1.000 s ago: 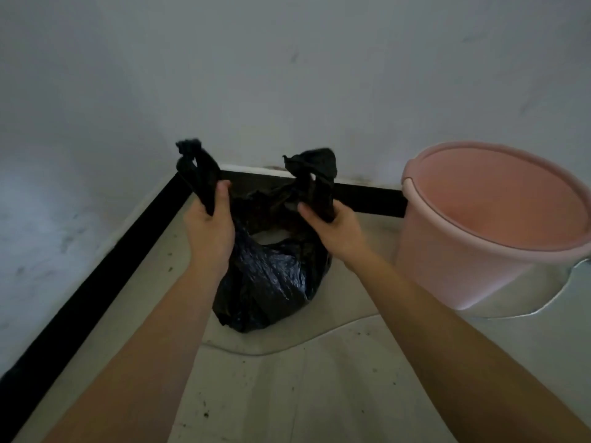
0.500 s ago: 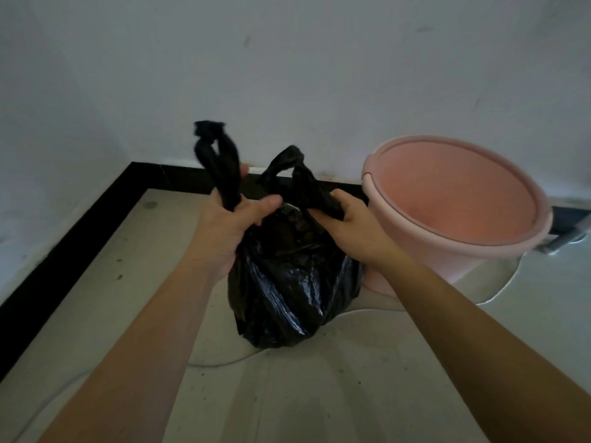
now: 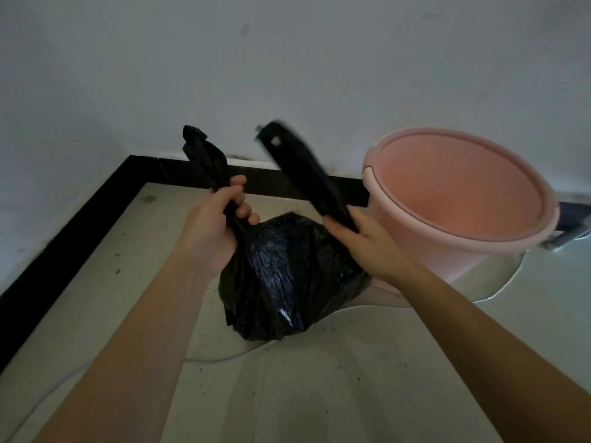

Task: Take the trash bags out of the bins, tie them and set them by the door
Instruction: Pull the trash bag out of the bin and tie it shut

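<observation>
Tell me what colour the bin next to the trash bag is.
Pink. The bin shows clearly in the head view, right of the black trash bag.

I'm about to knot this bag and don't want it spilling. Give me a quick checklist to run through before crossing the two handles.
1. Left hand closed on the left handle: ok, fingers wrapped round it.
2. Right hand closed on the right handle: ok, though the handle is blurred.
3. Handles apart and free to cross: ok, not yet knotted.
4. Black trash bag out of the pink bin: ok, it sits on the floor beside it.
5. Bag free of tears: cannot tell; only the near side shows.
6. Door within reach for setting down: cannot tell, none in view.
</observation>
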